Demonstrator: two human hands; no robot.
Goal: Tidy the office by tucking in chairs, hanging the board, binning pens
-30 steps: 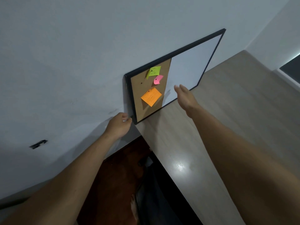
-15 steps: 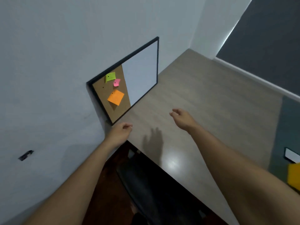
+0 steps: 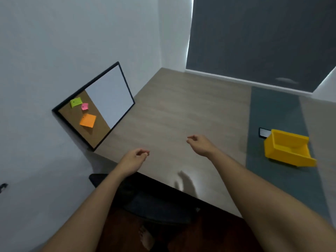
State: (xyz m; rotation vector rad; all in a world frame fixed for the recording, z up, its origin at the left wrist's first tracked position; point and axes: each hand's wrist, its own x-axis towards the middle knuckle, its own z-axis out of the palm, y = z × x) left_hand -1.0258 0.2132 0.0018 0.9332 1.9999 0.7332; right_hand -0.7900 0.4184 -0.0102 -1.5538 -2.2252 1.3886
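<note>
The black-framed board (image 3: 109, 99), half cork and half white, stands on the desk (image 3: 172, 113) and leans against the left wall. Green, pink and orange notes are pinned to its cork half. My left hand (image 3: 133, 160) hovers over the desk's near edge, right of the board's lower corner, fingers loosely curled and holding nothing. My right hand (image 3: 200, 144) hangs further right above the desk, also empty with curled fingers. A black chair (image 3: 154, 202) sits under the desk edge below my arms. A yellow bin (image 3: 287, 150) rests on the right of the desk.
A grey-green strip (image 3: 272, 115) runs along the desk under the yellow bin. A small phone-like device (image 3: 264, 132) lies behind the bin. A dark blind (image 3: 263, 37) covers the window at the back. A small dark mark (image 3: 3, 187) shows on the left wall. My bare foot (image 3: 145, 237) is on the floor.
Both hands have pulled back from the board, which stays leaning on the wall. My view has swung right, bringing the yellow bin and window into sight.
</note>
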